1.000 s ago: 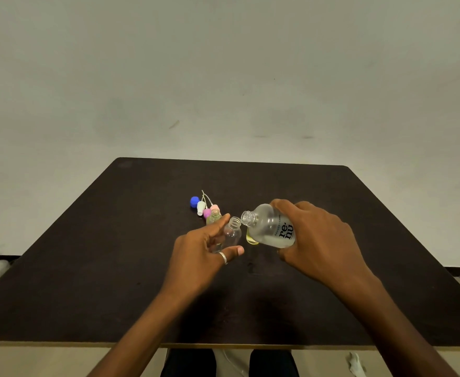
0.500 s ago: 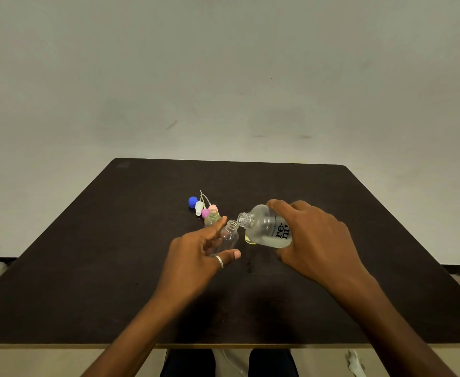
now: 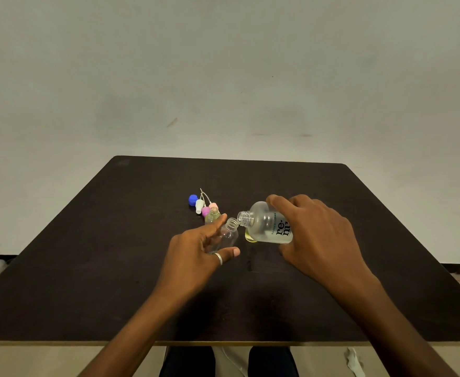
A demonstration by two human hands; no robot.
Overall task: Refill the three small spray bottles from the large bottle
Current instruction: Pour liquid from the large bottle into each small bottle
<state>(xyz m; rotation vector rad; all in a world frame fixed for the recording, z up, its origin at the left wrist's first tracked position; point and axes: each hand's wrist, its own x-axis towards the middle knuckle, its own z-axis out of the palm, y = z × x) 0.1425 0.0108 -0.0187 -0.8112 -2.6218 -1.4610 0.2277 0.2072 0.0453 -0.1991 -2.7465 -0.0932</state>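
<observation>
Mid-bench on the dark bench (image 3: 87, 268), the left hand (image 3: 196, 251) pinches the small clear plastic bottle (image 3: 230, 235) in its grip. The right hand (image 3: 316, 235) grips the large frosted bottle (image 3: 267, 225), tipped, neck at the small bottle's mouth. The pour seems to be starting; next comes a gentle tilt. Toward the far edge lie coloured spray caps (image 3: 199, 204).

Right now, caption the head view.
The right hand tips the large bottle toward the uncapped small bottle held by the left hand at a dark table.
</observation>
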